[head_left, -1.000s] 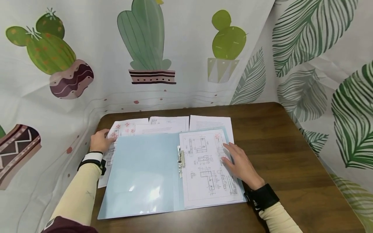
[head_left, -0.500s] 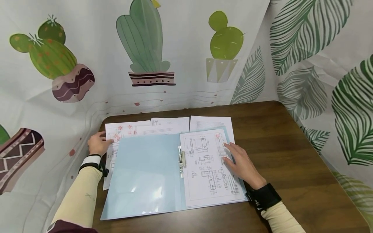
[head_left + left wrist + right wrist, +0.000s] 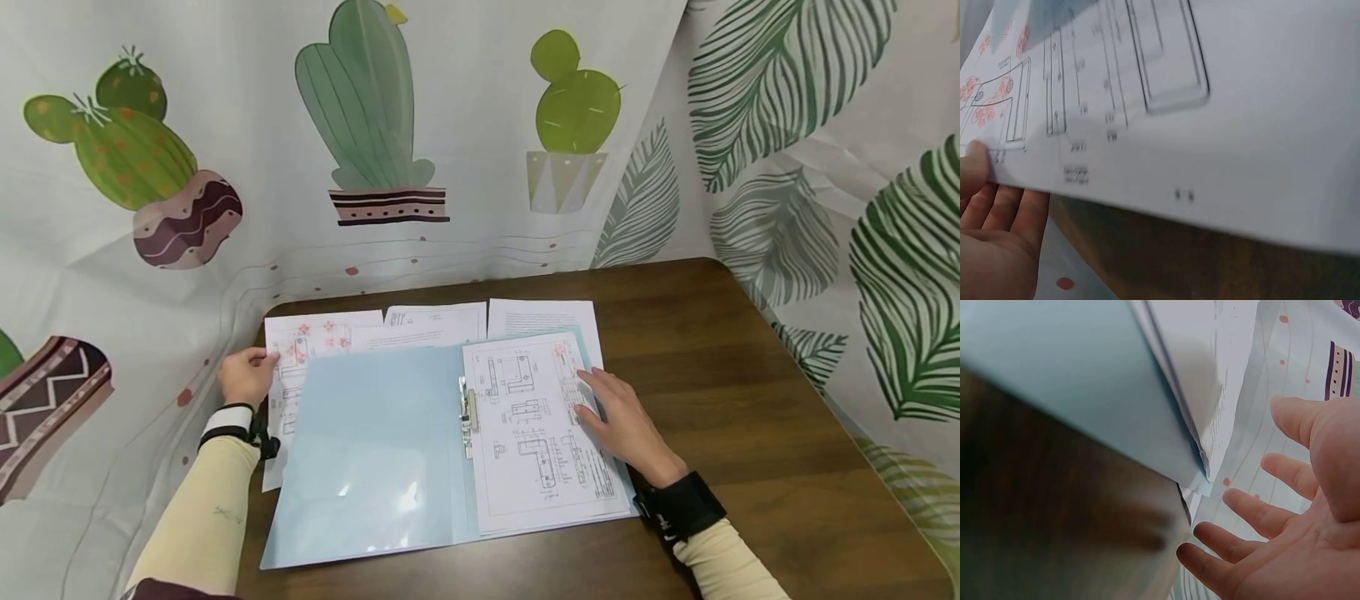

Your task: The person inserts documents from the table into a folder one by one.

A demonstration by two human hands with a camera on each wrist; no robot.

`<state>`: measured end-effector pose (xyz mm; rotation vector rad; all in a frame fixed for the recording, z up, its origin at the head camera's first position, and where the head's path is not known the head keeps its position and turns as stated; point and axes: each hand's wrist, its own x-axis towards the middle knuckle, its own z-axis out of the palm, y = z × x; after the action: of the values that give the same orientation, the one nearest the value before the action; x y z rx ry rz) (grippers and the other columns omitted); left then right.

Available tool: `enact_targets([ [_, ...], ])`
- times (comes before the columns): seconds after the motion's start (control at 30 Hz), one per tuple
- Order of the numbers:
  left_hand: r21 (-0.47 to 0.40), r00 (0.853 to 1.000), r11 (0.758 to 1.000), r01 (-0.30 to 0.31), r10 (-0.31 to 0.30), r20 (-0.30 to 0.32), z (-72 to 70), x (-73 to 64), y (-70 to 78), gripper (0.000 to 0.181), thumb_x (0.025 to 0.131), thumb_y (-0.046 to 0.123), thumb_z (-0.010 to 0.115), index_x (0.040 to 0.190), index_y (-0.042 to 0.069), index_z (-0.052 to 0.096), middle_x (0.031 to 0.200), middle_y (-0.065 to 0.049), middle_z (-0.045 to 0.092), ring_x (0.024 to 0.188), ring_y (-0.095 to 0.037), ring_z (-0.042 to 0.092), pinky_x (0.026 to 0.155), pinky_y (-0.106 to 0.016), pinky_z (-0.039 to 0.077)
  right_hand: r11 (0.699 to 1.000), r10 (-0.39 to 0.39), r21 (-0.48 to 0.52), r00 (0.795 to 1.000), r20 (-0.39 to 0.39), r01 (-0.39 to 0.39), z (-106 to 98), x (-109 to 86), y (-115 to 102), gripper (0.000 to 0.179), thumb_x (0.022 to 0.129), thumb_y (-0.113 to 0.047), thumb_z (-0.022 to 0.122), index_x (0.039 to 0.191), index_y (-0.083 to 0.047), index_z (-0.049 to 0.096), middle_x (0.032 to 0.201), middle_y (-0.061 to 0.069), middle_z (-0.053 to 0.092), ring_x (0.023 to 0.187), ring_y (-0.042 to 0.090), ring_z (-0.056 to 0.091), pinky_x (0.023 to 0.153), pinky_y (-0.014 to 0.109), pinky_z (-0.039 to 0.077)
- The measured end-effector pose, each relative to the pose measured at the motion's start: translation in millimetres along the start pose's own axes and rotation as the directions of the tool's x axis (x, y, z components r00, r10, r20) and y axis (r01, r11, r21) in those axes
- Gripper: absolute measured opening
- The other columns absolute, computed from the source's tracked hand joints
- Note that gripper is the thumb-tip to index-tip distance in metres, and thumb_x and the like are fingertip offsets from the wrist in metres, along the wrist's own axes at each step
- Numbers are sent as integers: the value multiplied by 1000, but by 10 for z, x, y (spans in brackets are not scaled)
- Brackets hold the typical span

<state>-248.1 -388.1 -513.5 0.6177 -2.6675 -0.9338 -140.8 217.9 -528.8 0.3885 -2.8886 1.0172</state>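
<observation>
A blue folder [image 3: 367,450] lies spread on the table with a metal clip [image 3: 468,408] at its spine. On its right side is a printed technical drawing [image 3: 504,492] with a red stamp. My left hand [image 3: 246,377] pinches the left edge of another drawing sheet [image 3: 1260,156], thumb on top and fingers beneath. That sheet bears several red stamps, and the folder's left cover hides part of it. Above the folder's right edge hovers my right hand [image 3: 626,429], its fingers spread and relaxed, with nothing in them in the right wrist view.
Behind the folder, more printed sheets [image 3: 543,312] stick out at the back. The brown wooden table [image 3: 750,417] extends to the right. A patterned cloth [image 3: 480,150] hangs behind the table's far edge and along both sides.
My left hand first shifted the stamped sheet so it lies straighter, then moved slightly left along its edge. The right hand and the folder have hardly moved.
</observation>
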Motion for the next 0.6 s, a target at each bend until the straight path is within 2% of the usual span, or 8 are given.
enact_targets([
  [0.07,-13,999,1000,-20,19,-31,-21,-17,40,37,104,21,59,122,-10,68,114,-30,69,100,-39,62,83,-47,46,1000,5,4,1000,1,-5,-2,-10,4,62,96,-19,73,152,-5,48,158,28,37,145,51,32,111,70,30],
  [0.17,-50,993,995,-85,80,-90,-77,-52,142,36,105,20,57,118,-11,69,110,-32,70,98,-42,62,99,-52,38,1000,3,10,1000,-2,-3,-7,-23,9,62,97,-18,73,152,-5,48,158,29,37,144,52,32,110,71,30],
  [0.3,-81,973,981,-176,160,-168,-166,-96,317,36,104,20,55,116,-11,69,108,-33,70,101,-47,61,107,-58,29,1000,-2,13,1000,-9,2,-9,-25,19,63,96,-17,74,152,-5,48,158,29,37,144,52,32,109,72,31],
  [0.37,-80,960,974,-213,194,-201,-202,-103,393,37,104,21,54,116,-10,69,109,-32,71,102,-46,62,103,-56,33,1000,-2,12,1000,-12,2,-10,-21,20,63,96,-17,74,152,-5,48,158,29,37,144,53,32,109,72,31],
  [0.47,-47,927,957,-288,266,-263,-256,-103,508,36,105,21,55,115,-10,70,106,-30,72,96,-44,65,90,-45,42,1000,1,9,1000,-12,-1,-15,-18,19,62,96,-18,73,152,-4,48,158,30,37,144,53,32,109,72,31],
  [0.57,-9,881,934,-357,334,-334,-338,-126,658,31,105,17,57,113,-10,70,103,-28,73,89,-41,68,75,-39,45,1000,3,5,1000,-9,-3,-16,-18,18,62,97,-18,72,152,-4,48,158,29,37,144,53,31,109,71,31],
  [0.6,4,865,925,-379,356,-354,-372,-136,713,30,105,16,57,112,-10,71,102,-28,73,88,-41,68,74,-40,45,1000,4,2,1000,-8,-4,-15,-19,19,62,97,-18,72,152,-4,48,158,29,37,144,52,32,109,71,31],
])
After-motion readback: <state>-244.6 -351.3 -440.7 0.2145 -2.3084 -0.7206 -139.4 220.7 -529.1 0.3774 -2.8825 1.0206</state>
